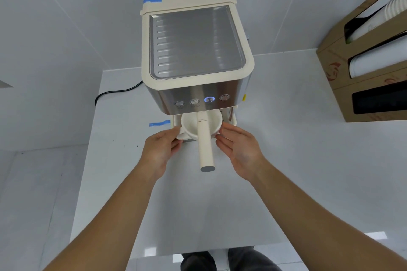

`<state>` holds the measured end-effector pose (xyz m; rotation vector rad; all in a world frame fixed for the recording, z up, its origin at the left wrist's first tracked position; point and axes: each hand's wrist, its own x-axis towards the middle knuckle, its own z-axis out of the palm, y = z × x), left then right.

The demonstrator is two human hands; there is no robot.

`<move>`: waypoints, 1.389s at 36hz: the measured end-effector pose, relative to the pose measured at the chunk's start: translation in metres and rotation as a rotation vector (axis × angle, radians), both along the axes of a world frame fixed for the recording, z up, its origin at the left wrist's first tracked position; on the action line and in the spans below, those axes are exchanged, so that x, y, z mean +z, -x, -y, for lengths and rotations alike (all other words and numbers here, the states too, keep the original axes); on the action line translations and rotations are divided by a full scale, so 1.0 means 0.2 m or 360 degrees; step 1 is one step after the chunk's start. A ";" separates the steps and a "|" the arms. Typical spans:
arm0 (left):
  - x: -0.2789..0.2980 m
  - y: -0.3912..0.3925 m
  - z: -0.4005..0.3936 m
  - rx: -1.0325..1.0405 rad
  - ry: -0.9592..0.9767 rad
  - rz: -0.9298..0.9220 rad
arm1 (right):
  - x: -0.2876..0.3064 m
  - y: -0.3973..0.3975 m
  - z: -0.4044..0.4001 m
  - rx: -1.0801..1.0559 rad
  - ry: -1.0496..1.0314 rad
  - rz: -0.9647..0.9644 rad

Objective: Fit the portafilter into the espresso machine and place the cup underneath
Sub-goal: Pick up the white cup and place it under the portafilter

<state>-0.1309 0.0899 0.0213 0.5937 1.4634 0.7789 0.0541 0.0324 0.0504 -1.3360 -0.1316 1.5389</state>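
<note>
A cream and steel espresso machine [196,50] stands on the white table [286,138]. The portafilter [206,149] is seated under the machine's front, its long cream handle pointing toward me. Beneath it a cream cup [191,125] sits on the drip tray, its handle to the left. My left hand [161,149] holds the cup's handle side with its fingertips. My right hand [239,149] has its fingers apart, the tips at or just beside the cup's right edge; whether they touch it I cannot tell. The cup's lower part is hidden by both hands and the portafilter handle.
A cardboard dispenser [372,59] with stacked paper cups stands at the right. A black power cord [114,92] runs left behind the machine. Blue tape [159,123] marks the table at the machine's left. One of the machine's buttons [209,99] glows blue.
</note>
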 end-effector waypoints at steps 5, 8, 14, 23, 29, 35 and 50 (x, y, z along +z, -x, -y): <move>0.00 -0.01 0.02 0.0133 0.0046 0.0079 | 0.02 0.00 0.01 0.0005 -0.0059 -0.0044; 0.01 -0.03 0.01 0.0206 0.0072 0.0094 | 0.02 0.01 0.00 0.0016 -0.0085 -0.0061; 0.01 -0.06 -0.03 0.0269 0.0094 0.0139 | 0.01 0.01 -0.02 0.0002 -0.0107 -0.0094; -0.01 -0.06 -0.09 0.0303 0.0101 0.0153 | -0.03 0.03 -0.02 0.0009 -0.0149 -0.0112; -0.01 -0.07 -0.12 0.0283 0.0077 0.0182 | -0.03 0.04 -0.04 0.0008 -0.0194 -0.0149; -0.01 -0.07 -0.13 0.0289 0.0072 0.0195 | -0.03 0.05 -0.05 -0.0015 -0.0182 -0.0091; 0.00 -0.09 -0.13 0.0367 0.0111 0.0131 | -0.06 0.06 -0.05 -0.0032 -0.0180 -0.0124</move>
